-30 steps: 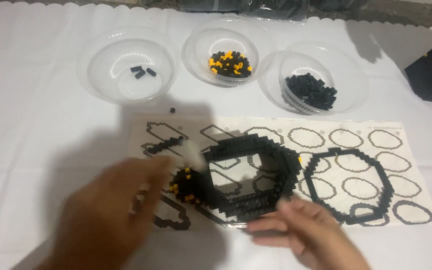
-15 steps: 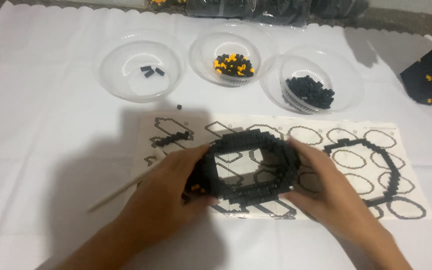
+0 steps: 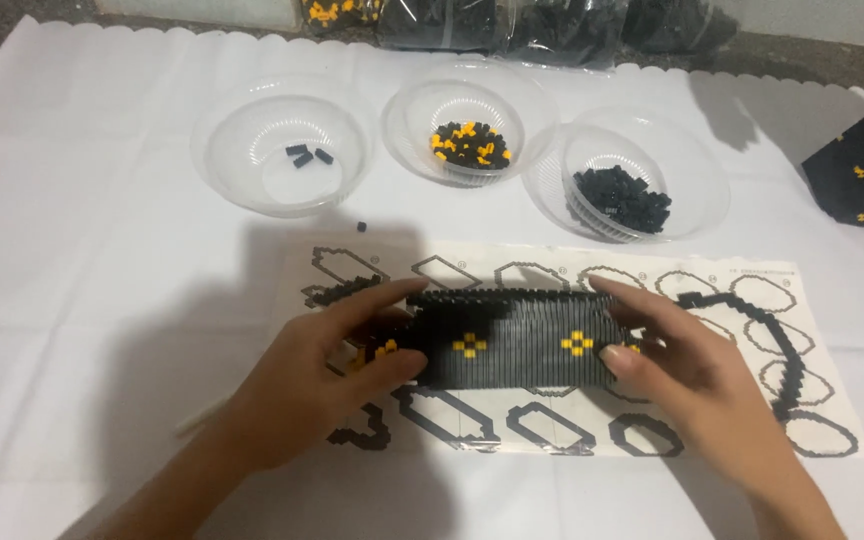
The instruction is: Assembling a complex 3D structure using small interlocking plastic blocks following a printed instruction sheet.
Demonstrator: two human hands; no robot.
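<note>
Both hands, left hand (image 3: 307, 385) and right hand (image 3: 697, 375), grip a black block ring (image 3: 517, 340) over the pattern sheet (image 3: 572, 420) on the counter (image 3: 72, 280).

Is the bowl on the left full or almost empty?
Almost empty. The left bowl holds only a few small black pieces, while its clear bottom shows everywhere else.

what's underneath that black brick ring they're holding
The black brick ring, held by the left hand and right hand, sits over a printed pattern sheet. Outlines show around it; those directly beneath are hidden.
</note>
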